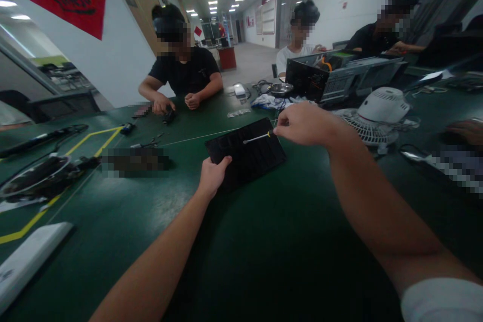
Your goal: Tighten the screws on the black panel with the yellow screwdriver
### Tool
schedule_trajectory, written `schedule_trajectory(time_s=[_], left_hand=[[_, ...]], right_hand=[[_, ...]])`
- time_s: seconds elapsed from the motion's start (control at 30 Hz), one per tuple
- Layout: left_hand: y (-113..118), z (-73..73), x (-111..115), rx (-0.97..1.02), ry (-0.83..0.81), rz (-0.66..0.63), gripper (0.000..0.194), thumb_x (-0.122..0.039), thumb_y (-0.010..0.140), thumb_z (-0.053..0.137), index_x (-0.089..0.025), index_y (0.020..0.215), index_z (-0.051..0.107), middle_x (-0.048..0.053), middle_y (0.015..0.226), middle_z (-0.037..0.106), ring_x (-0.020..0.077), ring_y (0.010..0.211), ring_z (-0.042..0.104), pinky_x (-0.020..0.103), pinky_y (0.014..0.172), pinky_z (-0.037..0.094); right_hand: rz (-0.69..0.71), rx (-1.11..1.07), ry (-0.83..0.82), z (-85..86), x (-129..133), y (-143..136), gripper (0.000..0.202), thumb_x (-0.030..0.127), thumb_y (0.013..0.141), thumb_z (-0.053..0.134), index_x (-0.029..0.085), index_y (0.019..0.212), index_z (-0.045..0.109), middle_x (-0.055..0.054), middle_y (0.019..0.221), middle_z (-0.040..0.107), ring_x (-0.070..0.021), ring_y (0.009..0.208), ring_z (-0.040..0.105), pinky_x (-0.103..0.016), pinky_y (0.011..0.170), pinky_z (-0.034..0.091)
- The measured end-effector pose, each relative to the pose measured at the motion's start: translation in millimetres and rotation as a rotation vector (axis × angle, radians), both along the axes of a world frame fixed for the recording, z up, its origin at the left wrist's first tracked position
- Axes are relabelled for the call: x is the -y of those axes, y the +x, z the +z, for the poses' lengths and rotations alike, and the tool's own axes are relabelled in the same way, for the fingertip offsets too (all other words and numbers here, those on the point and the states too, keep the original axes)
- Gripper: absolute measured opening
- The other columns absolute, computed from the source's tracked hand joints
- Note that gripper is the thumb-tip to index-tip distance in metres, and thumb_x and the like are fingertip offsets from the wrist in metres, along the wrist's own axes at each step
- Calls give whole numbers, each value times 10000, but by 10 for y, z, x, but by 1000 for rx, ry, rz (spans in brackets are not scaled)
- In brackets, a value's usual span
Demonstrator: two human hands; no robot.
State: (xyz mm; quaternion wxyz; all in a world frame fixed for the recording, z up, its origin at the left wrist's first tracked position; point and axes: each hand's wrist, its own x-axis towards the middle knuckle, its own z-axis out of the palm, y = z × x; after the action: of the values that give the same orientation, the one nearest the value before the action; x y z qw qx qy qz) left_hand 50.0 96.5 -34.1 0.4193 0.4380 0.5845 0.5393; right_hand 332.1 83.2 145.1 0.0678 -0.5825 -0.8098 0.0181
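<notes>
Currently, the left hand is clamped on the near-left edge of a flat, black, rectangular panel, thumb over the top face. Panel sits at centre, over the dark green tabletop; cannot tell whether its underside rests fully on the surface. Right hand is closed, fingers together, on the handle end of a slim screwdriver with a bright metal shaft and a yellow band. Shaft lies at a low slant across the panel, tip toward the left hand. Contact at the tip: cannot tell.

Risks, as judged. Main one is a slip: with the shaft this flat, the tip could skate over the panel, scratch it or run toward the left thumb. Second, the panel could pivot; one edge is gripped, and a push from the right side would work against that single hold. Third, poor visibility: black on black, dim light, so a recess could be missed and an edge chipped. Any small part knocked loose could be lost among the small pale pieces beyond the panel.

Right forearm passes close to the white fan; a wide elbow swing could nudge it. Crumpled pale cloth lies just past the right hand, likely to snag if the hand drifts outward.
</notes>
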Motion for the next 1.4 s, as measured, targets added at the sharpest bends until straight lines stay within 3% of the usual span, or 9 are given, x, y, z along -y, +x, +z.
schedule_trajectory(time_s=[0.33,0.5,0.63,0.83,0.93,1.0,1.1,1.2,1.4], left_hand=[[-12,-1,-13,-8,29,19,416,-412,680,923,-151,967,773,103,932,814,283,855,774,435,866,629],[-13,-36,-26,8,41,18,384,-401,704,902,-153,969,776,96,920,804,278,863,775,444,890,630],[7,-5,-5,14,34,27,373,-389,687,906,-160,948,770,92,898,791,280,857,770,439,879,626],[28,55,18,-2,24,39,360,-385,684,899,-163,937,770,88,909,791,279,856,762,445,888,618],[29,56,16,-2,6,34,379,-396,671,905,-158,934,771,91,912,797,274,840,756,432,864,617],[26,48,13,-1,8,33,397,-404,663,912,-156,942,774,88,907,798,267,825,752,414,846,611],[15,33,7,5,22,20,422,-416,665,914,-155,968,780,89,930,803,269,842,759,407,845,607],[3,25,5,-4,26,15,425,-423,665,917,-153,962,779,94,939,805,278,852,763,410,840,609],[4,22,5,-21,26,20,402,-418,689,904,-143,954,778,112,931,807,288,849,767,424,830,624]], right_hand=[[27,-33,3,-73,85,-134,285,347,1049,556,196,1165,767,-157,1087,819,-324,1026,742,-393,822,493],[39,3,25,-114,86,-143,318,294,883,752,191,1183,726,-162,1161,797,-340,1079,730,-380,791,489],[-31,17,26,-95,108,-182,267,315,934,654,194,1135,783,-183,1154,812,-374,1106,747,-424,834,522],[-90,55,-102,-69,93,-190,553,499,1075,410,132,1106,823,-270,1143,801,-419,1100,757,-505,880,556],[-15,11,-67,-29,86,-75,427,528,966,647,172,1150,794,-183,1088,812,-364,1020,752,-447,842,537],[39,8,-23,7,85,22,378,437,859,770,204,1156,781,-130,1070,812,-327,983,740,-407,807,514],[36,-13,73,35,77,117,273,404,868,736,222,1059,805,-114,1056,812,-314,991,734,-403,809,504],[-44,-64,153,19,61,111,336,482,920,682,229,1068,846,-134,1063,817,-341,1022,738,-441,835,523],[-66,-40,99,-38,49,-18,401,495,964,634,227,1129,882,-166,1122,824,-368,1065,740,-491,885,553]])
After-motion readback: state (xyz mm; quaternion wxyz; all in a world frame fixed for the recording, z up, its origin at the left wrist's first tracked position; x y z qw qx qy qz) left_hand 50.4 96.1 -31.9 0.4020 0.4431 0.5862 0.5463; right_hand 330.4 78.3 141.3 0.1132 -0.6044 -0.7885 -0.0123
